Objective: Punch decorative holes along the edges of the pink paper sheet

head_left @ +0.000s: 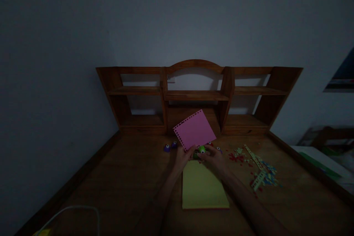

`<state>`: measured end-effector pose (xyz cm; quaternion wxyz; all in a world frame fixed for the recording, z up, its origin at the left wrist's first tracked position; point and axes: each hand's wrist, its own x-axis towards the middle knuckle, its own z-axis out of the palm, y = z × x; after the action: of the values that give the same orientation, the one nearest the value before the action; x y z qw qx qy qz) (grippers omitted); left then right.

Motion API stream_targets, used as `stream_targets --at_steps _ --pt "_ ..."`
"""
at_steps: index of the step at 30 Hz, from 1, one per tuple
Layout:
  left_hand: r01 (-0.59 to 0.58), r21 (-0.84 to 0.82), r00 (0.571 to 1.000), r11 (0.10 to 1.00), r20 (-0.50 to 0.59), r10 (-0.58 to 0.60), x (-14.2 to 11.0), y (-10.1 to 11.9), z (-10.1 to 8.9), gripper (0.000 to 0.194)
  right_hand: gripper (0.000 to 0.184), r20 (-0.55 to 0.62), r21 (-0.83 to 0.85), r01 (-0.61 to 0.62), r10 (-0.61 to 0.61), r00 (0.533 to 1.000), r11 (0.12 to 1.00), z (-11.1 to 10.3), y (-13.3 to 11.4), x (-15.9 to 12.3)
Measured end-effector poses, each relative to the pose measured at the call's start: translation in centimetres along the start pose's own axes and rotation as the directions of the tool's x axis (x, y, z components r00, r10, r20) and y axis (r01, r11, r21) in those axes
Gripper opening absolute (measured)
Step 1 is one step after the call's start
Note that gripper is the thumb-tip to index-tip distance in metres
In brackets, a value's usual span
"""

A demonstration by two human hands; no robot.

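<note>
My left hand [183, 156] is closed on the lower edge of a pink sheet of paper [195, 131], which is tilted up. Small holes run along the sheet's left and upper left edges. Close beside it, my right hand [215, 157] has its fingers around a small bright green piece with a round eye on it [202, 149], at the sheet's lower edge. A darker green piece [195, 154] shows between the hands, partly hidden. Under my wrists lies a pad of yellow paper [203, 188].
Purple eyed pieces [167, 148] sit left of the hands; a red one [210, 143] and another purple one [219, 150] stand behind my right hand. Scattered small red, blue and pale bits [268, 175] lie to the right with pale strips [253, 156]. A wooden shelf [196, 96] backs the desk.
</note>
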<state>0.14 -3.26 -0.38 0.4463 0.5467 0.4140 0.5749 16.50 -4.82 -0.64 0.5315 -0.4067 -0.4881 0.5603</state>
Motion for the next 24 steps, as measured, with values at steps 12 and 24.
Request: stream_targets --at_steps 12,24 --pt "0.004 0.036 1.0 0.999 -0.014 -0.004 0.2 -0.9 -0.1 0.046 0.054 -0.067 0.042 -0.033 0.036 0.997 0.999 0.4 -0.6 -0.3" --pt "-0.037 0.023 0.999 0.999 -0.029 0.038 0.1 0.0 -0.2 0.044 0.063 -0.042 -0.009 -0.005 0.004 0.999 1.0 -0.1 -0.6 -0.1"
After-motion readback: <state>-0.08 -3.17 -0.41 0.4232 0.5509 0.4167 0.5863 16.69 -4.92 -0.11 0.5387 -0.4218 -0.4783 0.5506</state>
